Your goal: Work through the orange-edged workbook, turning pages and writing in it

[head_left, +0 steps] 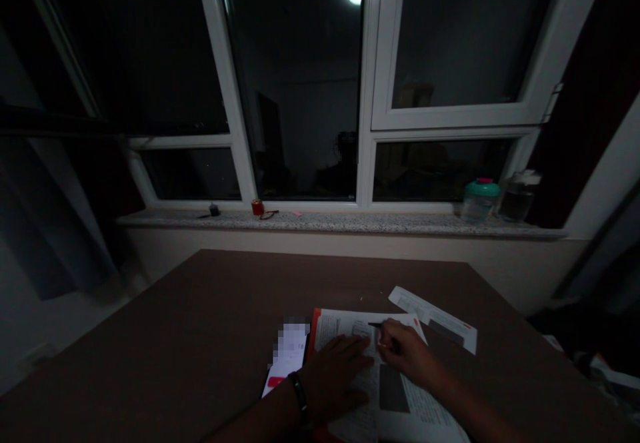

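Observation:
A printed page with an orange left edge (350, 318) lies on the dark brown table. My left hand (337, 376), with a dark band at the wrist, rests flat on the page with its fingers spread. To its right, my right hand (403, 348) is closed around a dark pen (375, 324), whose end points left over the upper part of the page. Left of the page lies a phone (287, 360) with a lit screen, partly behind my left forearm.
The brown table (225, 310) reaches a windowsill (325, 222). A cut paper strip (435, 316) lies right of the page. On the sill stand a teal-lidded container (480, 200), a clear bottle (517, 196), a red jar (257, 207) and a small dark bottle (214, 210).

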`<state>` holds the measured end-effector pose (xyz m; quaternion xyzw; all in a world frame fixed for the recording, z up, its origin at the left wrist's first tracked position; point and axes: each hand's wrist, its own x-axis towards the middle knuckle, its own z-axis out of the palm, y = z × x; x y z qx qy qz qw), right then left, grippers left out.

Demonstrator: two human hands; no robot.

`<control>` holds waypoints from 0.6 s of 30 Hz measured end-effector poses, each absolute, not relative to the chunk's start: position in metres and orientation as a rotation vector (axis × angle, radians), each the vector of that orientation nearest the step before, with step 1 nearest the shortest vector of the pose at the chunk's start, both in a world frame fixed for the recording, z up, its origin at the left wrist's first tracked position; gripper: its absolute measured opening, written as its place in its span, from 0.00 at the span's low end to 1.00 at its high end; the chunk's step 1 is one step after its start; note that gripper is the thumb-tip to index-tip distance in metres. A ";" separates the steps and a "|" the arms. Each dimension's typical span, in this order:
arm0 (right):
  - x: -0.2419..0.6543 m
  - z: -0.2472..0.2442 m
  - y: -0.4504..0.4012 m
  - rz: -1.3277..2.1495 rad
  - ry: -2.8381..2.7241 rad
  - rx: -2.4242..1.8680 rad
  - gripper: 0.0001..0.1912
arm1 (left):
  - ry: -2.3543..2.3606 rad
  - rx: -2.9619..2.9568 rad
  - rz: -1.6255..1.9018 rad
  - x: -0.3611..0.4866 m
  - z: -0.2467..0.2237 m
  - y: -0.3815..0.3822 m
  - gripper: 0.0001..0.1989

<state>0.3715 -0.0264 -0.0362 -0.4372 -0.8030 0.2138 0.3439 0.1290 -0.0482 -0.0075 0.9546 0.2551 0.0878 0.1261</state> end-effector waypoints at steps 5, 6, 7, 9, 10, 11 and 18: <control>0.368 -0.037 -0.041 0.663 -2.162 -1.048 0.09 | 0.760 2.780 0.258 0.130 -0.014 -0.045 0.30; 0.368 -0.038 -0.041 0.661 -2.163 -1.055 0.08 | 0.769 2.778 0.247 0.131 -0.015 -0.045 0.31; 0.368 -0.039 -0.039 0.648 -2.156 -1.071 0.08 | 0.791 2.775 0.238 0.131 -0.015 -0.044 0.30; 0.369 -0.042 -0.032 0.601 -2.117 -1.118 0.07 | 0.856 2.769 0.227 0.133 -0.015 -0.043 0.30; 0.370 -0.044 -0.029 0.574 -2.090 -1.143 0.08 | 0.891 2.767 0.229 0.133 -0.015 -0.043 0.29; 0.370 -0.045 -0.025 0.553 -2.065 -1.165 0.08 | 0.916 2.768 0.233 0.133 -0.014 -0.043 0.29; 0.370 -0.043 -0.018 0.550 -1.993 -1.227 0.10 | 0.892 2.788 0.278 0.132 -0.008 -0.045 0.29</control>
